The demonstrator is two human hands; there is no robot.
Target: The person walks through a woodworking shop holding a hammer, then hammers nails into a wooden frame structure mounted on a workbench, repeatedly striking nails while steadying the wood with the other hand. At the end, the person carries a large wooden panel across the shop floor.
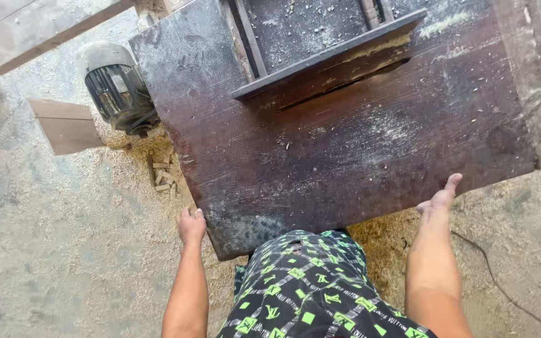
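1. The left hand [191,226] grips the near left edge of the dark table top [345,144], fingers curled over the rim.
2. The right hand [438,199] rests at the near right edge of the same top, fingers straight and together, holding nothing; whether it presses the edge I cannot tell.
3. The table top lies flat in front of the person, dusted with sawdust, with a thin slot [345,84] cut across it.
4. A dark wooden rail [330,53] lies slanted just behind the slot.
5. An electric motor [117,87] sits beside the top's left edge.
6. Small wood offcuts [163,172] lie on the sawdust-covered floor [64,238] below the motor.
7. A black cable [502,288] runs across the floor at right.
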